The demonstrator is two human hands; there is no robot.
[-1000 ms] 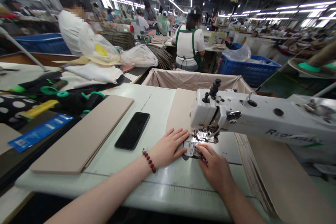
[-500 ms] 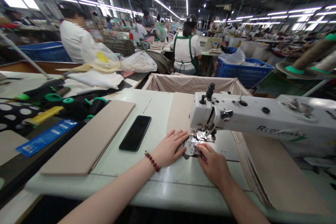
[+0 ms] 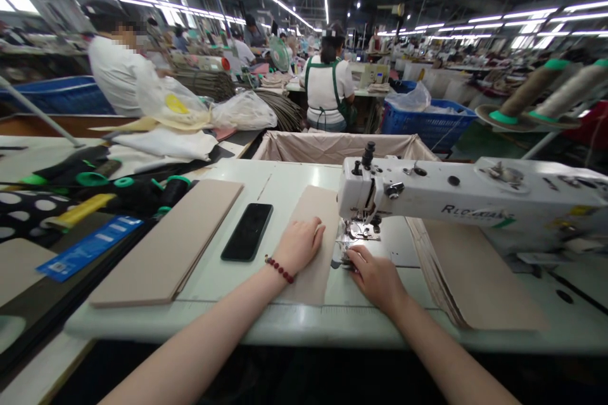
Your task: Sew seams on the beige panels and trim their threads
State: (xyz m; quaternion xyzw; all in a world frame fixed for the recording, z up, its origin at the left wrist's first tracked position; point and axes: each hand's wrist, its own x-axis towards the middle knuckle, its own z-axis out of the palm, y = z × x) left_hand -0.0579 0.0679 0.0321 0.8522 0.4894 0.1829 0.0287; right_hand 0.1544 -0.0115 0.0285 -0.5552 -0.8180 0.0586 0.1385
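My left hand (image 3: 299, 245) lies on a long beige panel (image 3: 316, 209), fingers pointing toward the machine, with a red bead bracelet (image 3: 279, 269) at its wrist. The panel runs past the needle area of a white industrial sewing machine (image 3: 427, 193). My right hand (image 3: 375, 278) sits beside the shiny presser foot (image 3: 356, 234), fingertips at a small metal piece (image 3: 342, 254) on the panel's right edge. Its fingers hide what they touch. A black smartphone (image 3: 247, 232) lies left of my left hand, beyond it a stack of beige panels (image 3: 166, 240), and another stack (image 3: 470, 272) lies right.
A fabric-lined bin (image 3: 342, 147) stands behind the white sewing table (image 3: 213, 323). Black and green sewing items (image 3: 118, 193) lie at the left. A blue crate (image 3: 430, 123) and thread cones (image 3: 536, 92) stand right. A co-worker in a green apron (image 3: 327, 85) sits beyond.
My left hand has moved back from the presser foot, and the beige panel now extends further toward me under it. My right hand stays near the foot.
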